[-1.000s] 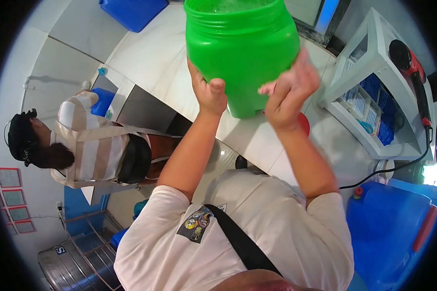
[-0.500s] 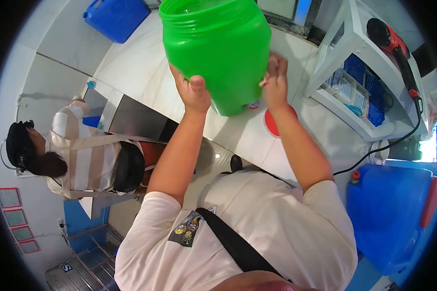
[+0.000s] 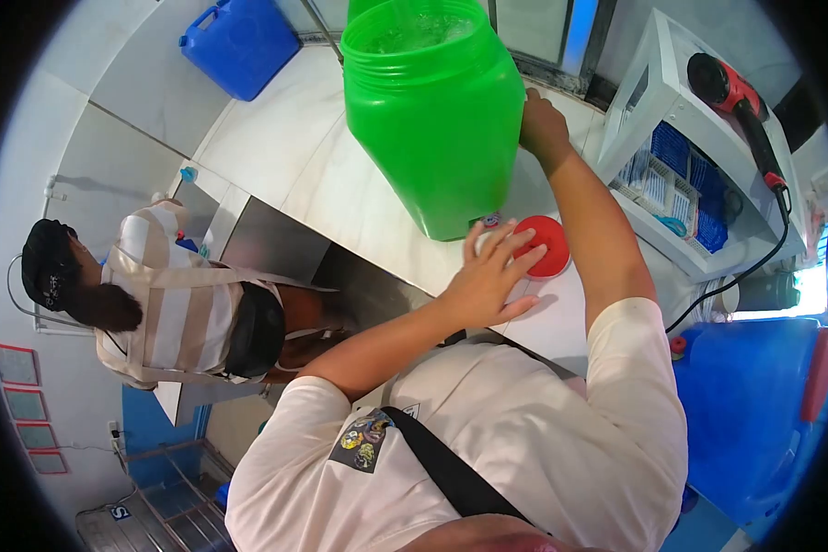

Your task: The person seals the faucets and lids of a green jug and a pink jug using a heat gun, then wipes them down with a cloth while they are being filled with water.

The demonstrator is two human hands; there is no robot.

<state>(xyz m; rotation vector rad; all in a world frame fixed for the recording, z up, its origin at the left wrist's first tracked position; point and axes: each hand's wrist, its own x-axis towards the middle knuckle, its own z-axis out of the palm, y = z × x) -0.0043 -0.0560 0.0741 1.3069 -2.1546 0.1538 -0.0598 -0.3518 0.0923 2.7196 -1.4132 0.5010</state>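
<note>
A large green container [image 3: 432,129] stands upright on the white tiled counter, its wide threaded mouth uncovered and bubbling water inside. Beside its base lies a round red lid [image 3: 545,247]. My left hand [image 3: 489,281] is over the near edge of the lid, fingers spread; whether the fingertips touch it is unclear. At the container's right side is my right hand [image 3: 545,127], its fingers partly hidden, so what they hold cannot be made out.
A blue jerrycan [image 3: 241,46] stands at the back left. On the right are a white shelf [image 3: 658,92] with baskets, a red and black heat tool [image 3: 741,97] with its cord, and a big blue container [image 3: 745,405]. Another person [image 3: 179,294] works at the left.
My left hand has left the container's side and moved down to the red lid. My right hand has shifted up along the container. The container appears lower and further right in view.
</note>
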